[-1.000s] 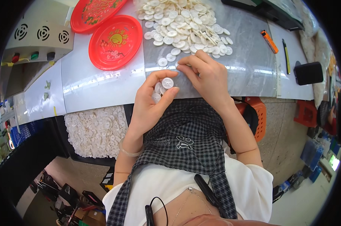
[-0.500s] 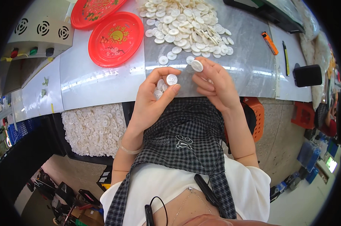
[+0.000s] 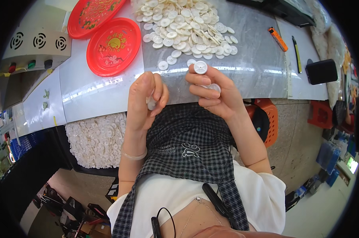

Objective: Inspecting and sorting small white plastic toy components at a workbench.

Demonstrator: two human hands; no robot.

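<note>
Housing (image 3: pixel 38 49) of a pale machine, with vents and knobs, stands well left of the fingers of the left hand (image 3: pixel 143 97); two red plates (image 3: pixel 128 39) lie closer, beyond those fingers and to their left, on the counter (image 3: pixel 102 95). Lower down, nearer the body than the fingers, a dark tray (image 3: pixel 96 172) is filled with small white parts (image 3: pixel 94 141). The left fingers are curled inward around a few white discs (image 3: pixel 151 104), mostly hidden, so I cannot count them. Half a second ago that hand was turned open, with one disc upright at its fingertips; it has since rolled closed, which suggests the discs are being gathered in the palm. Between the two hands and just beyond them, loose discs (image 3: pixel 162 65) lie in front of a broad pile (image 3: pixel 183 29). The right hand (image 3: pixel 215 89) grips one toothed disc (image 3: pixel 200 67) at its fingertips, now facing up more squarely than before, and its lower fingers fold over at least one more disc (image 3: pixel 214 87). Well right of the right fingers lie an orange object (image 3: pixel 277 39), a slim yellow-and-black tool (image 3: pixel 296 54) and, farthest out, a black device (image 3: pixel 322 71).
</note>
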